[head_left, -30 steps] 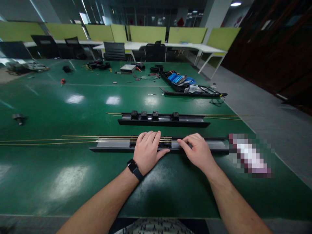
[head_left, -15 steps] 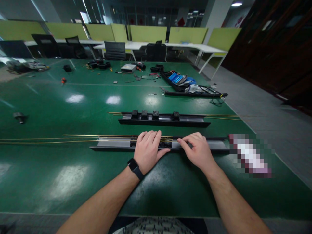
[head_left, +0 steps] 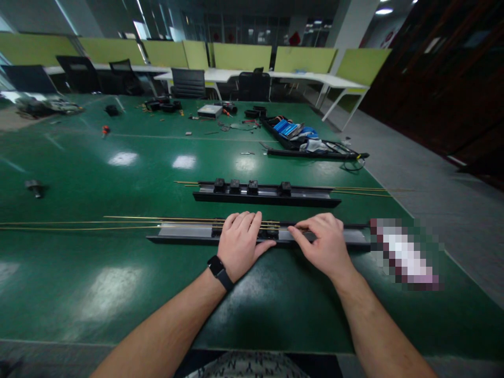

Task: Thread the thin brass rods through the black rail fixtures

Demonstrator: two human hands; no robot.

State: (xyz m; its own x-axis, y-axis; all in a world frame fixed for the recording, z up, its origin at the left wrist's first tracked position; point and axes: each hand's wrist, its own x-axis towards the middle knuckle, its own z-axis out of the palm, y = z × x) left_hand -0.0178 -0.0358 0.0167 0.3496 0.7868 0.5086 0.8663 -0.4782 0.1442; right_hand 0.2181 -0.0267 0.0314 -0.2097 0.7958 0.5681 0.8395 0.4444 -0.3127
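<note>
A long black channel with a silvery inside [head_left: 181, 231] lies on the green table in front of me. Thin brass rods [head_left: 134, 217] run along it from the left, across the dark blocks [head_left: 271, 230] inside. My left hand [head_left: 239, 239] lies over the rods and blocks, fingers stretched out and thumb apart. Just right of the rod ends, my right hand [head_left: 321, 239] is closed in a pinch over the channel. What its fingertips hold, if anything, is hidden. Behind stands a second channel [head_left: 268, 198] with several black blocks [head_left: 252, 186] and brass rods poking out at both ends.
A pixelated patch [head_left: 405, 254] covers something at the channel's right end. Farther back lie a black tray with blue packs [head_left: 285, 127], a black bar [head_left: 315, 154] and a white box [head_left: 210, 111]. A small metal part [head_left: 33, 187] sits at the left.
The view has shifted slightly. My left hand stays over the rods, and my right hand keeps its pinch with barely any movement.
</note>
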